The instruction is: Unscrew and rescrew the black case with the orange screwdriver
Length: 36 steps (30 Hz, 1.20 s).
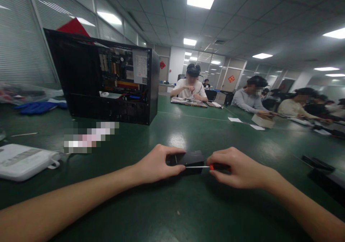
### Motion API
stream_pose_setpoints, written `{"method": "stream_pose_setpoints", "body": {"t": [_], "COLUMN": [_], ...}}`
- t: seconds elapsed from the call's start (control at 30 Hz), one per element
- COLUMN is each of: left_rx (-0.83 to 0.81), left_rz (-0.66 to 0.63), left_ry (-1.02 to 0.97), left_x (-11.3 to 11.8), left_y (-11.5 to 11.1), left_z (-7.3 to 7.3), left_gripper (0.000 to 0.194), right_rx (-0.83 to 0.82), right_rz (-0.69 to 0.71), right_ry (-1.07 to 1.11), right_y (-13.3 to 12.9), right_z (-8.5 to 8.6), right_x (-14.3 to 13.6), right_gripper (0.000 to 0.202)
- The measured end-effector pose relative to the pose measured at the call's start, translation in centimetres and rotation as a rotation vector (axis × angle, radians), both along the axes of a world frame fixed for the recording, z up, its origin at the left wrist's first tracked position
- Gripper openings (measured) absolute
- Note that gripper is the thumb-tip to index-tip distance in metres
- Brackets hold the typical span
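My left hand (159,164) is closed around the left end of a small black box-shaped part (192,158) on the green table. In my right hand (237,167) is a screwdriver (211,167) with a red and black handle. Its thin metal shaft points left across the near side of the black part, and the tip lies by my left thumb. Whether the tip sits in a screw I cannot tell. Beyond my hands, to the left, stands an open black computer case (107,80) with its boards and power supply showing.
To the left lie a white device with a loop (27,161), blue gloves (40,107) and a plastic bag (24,92). Black parts (327,179) rest at the right edge. Across the green table (172,213), a person (190,87) works; others sit farther right, near papers and a cardboard box (262,121).
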<state>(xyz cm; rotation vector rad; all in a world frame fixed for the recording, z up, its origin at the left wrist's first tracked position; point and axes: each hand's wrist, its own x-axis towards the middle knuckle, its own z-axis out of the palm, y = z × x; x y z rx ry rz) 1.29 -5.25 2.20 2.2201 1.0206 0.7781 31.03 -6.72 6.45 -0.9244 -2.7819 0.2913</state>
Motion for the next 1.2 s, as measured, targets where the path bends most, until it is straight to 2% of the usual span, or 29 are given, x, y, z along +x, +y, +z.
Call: {"method": "stream_pose_setpoints", "body": {"t": [0.6, 1.03, 1.2], "left_rx": [0.113, 0.119, 0.113], "left_rz": [-0.054, -0.016, -0.010], "left_ry": [0.071, 0.053, 0.063], "left_x": [-0.23, -0.10, -0.11], "left_y": [0.09, -0.03, -0.06], "left_z": [0.09, -0.03, 0.05], "left_gripper": [0.050, 0.052, 0.054], "right_rx": [-0.025, -0.016, -0.027], "right_rz": [-0.009, -0.056, -0.019], "right_ry": [0.021, 0.011, 0.022], "right_y": [-0.19, -0.06, 0.06], "right_z": [0.04, 0.34, 0.02], "right_x": [-0.09, 0.03, 0.05], "right_gripper": [0.021, 0.021, 0.021]}}
